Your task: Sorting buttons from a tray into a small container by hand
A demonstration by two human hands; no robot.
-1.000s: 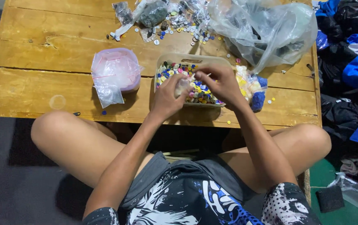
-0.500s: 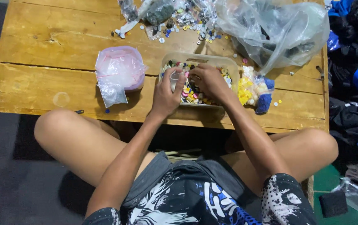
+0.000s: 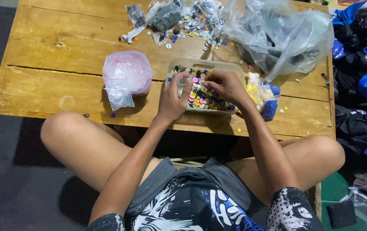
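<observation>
Buttons (image 3: 204,96) of many colours are filling a shallow clear plastic tray (image 3: 230,66) that is sitting just right of the frame's centre, on the near part of a low wooden table (image 3: 55,55). Both hands are working over the tray. The left hand (image 3: 173,100) is resting at the tray's left edge, its fingers curled around a small clear bag (image 3: 182,84) and pinching it between thumb and fingertips. The right hand (image 3: 225,87) is hovering over the tray's middle, its thumb and forefinger pressed together toward the left hand; whether a button is sitting between them is too small to tell. To the left of the tray, a stack of small clear bags (image 3: 125,77) with a pinkish tint is lying on the wood, well apart from the left hand. Just beside the tray's right end, a clear packet of yellow and blue pieces (image 3: 262,96) is touching the tray's rim. In the upper middle of the frame, loose buttons and little packets (image 3: 183,21) are lying scattered across the table. In the upper right, a large crumpled clear plastic bag (image 3: 286,34) is slumping on the tabletop. Dark and blue clothing (image 3: 363,77) is piling up along the right edge of the frame.
</observation>
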